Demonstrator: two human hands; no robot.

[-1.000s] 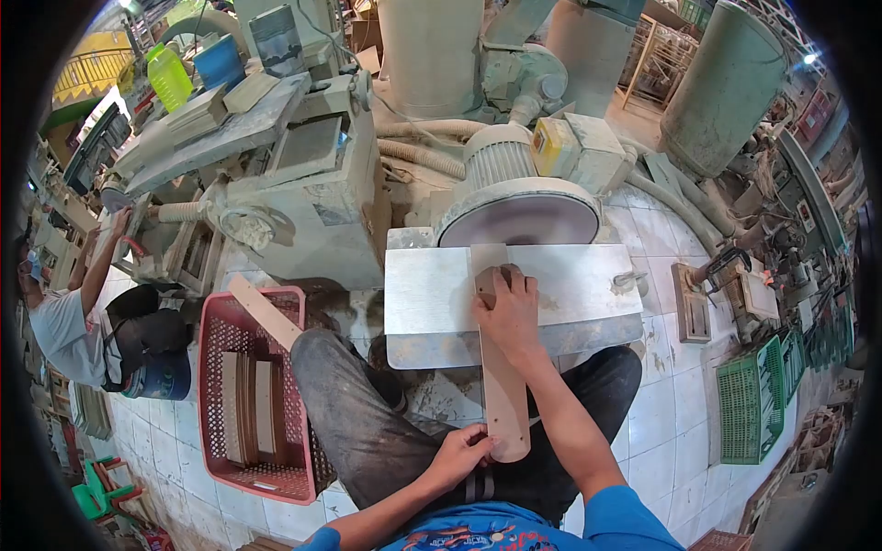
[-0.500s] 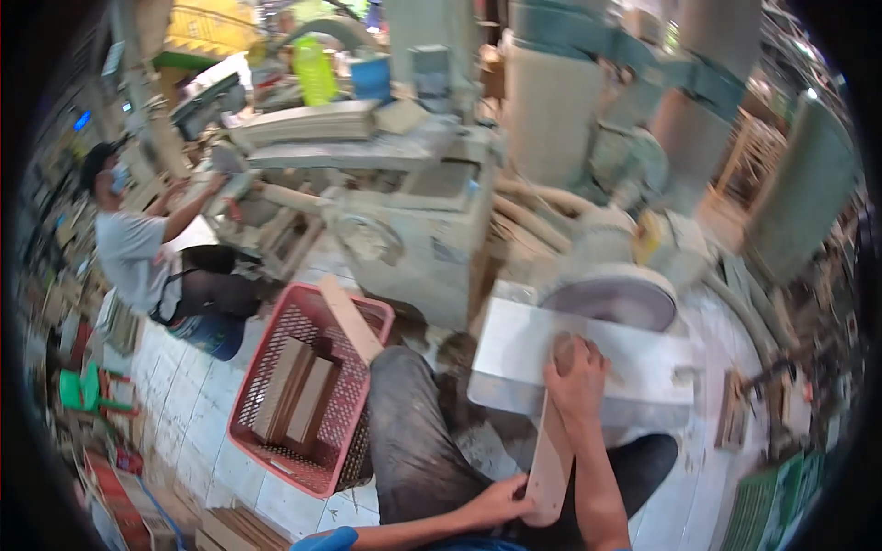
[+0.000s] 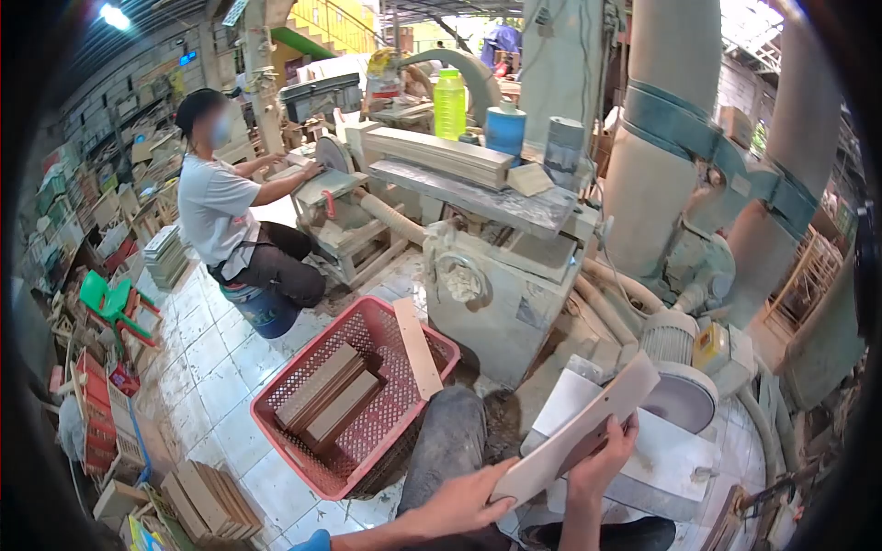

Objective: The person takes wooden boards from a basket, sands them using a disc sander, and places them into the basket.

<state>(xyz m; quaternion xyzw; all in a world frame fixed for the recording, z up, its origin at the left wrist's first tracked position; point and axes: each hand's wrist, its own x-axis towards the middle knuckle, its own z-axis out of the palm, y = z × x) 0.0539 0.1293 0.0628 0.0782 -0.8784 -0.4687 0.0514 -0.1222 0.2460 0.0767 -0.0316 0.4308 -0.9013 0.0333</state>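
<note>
A long wooden board (image 3: pixel 568 424) with a rounded upper end is tilted up in front of me. My left hand (image 3: pixel 467 500) grips its lower end. Higher up, my right hand (image 3: pixel 604 457) holds the board's underside and edge. Just behind the board's upper end is a disc sander (image 3: pixel 695 401), partly covered by it. The sander's pale metal table (image 3: pixel 675 447) lies under and beyond my right hand.
On the tiled floor, a red plastic basket (image 3: pixel 266 418) holds several boards (image 3: pixel 342 413), with one plank (image 3: pixel 418 349) leaning on its rim. Another person (image 3: pixel 220 197) sits at a machine on the left. A dusty machine (image 3: pixel 496 303) stands ahead, carrying stacked boards (image 3: pixel 436 154).
The board has been lifted off the sander table and tilted up. My left hand stays on its lower end; my right hand has shifted along it. My view has swung left and up.
</note>
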